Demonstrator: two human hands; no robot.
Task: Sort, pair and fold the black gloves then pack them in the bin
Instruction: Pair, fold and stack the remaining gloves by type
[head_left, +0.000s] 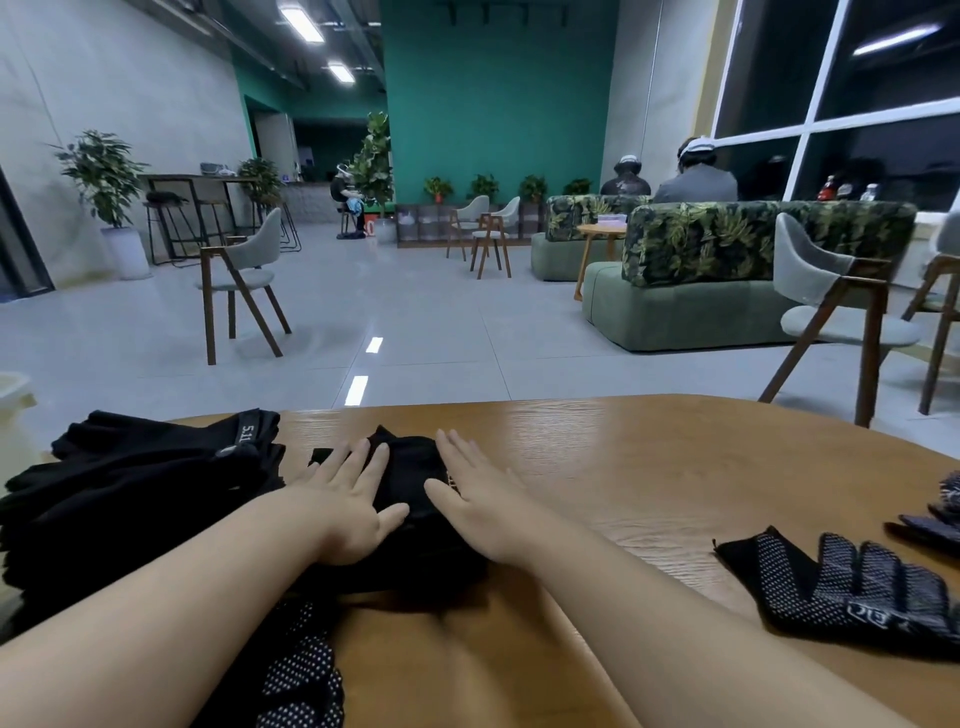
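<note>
While I press down, my left hand and right hand lie flat, fingers straight, both on folded black gloves. Wooden worktop; lounge with chairs, green sofa. Gloves sit between and under hands; black pile just left, dotted glove well right.
</note>
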